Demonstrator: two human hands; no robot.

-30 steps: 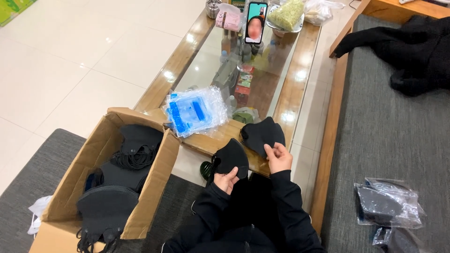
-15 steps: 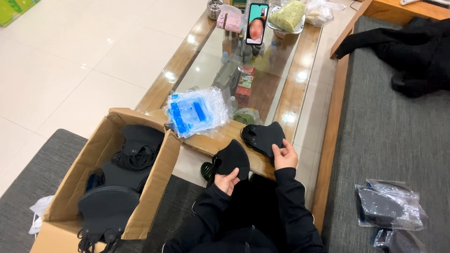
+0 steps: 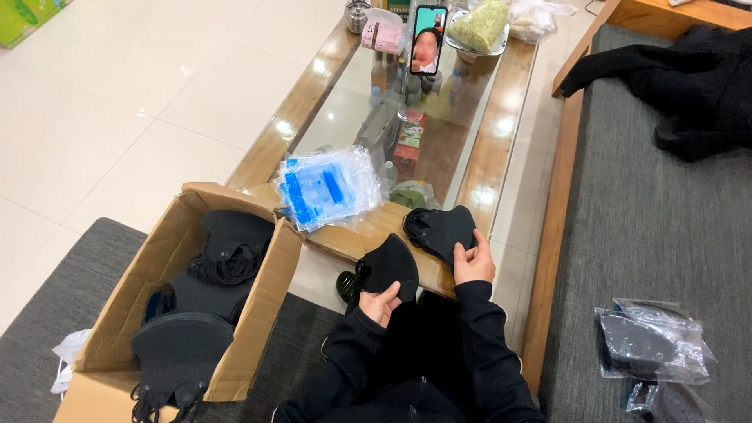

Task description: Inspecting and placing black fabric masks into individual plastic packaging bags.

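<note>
At lower left, a cardboard box (image 3: 258,305) holds stacked black masks. Just right of centre-bottom, the left hand (image 3: 381,301) pinches a black face mask (image 3: 389,265), soft, matte and folded to a curved wedge, rising above its closed grip. Further right, the right hand (image 3: 473,263) presses a small pile of black masks (image 3: 439,228) flat on the wooden edge of the glass-topped surface (image 3: 478,184).
</note>
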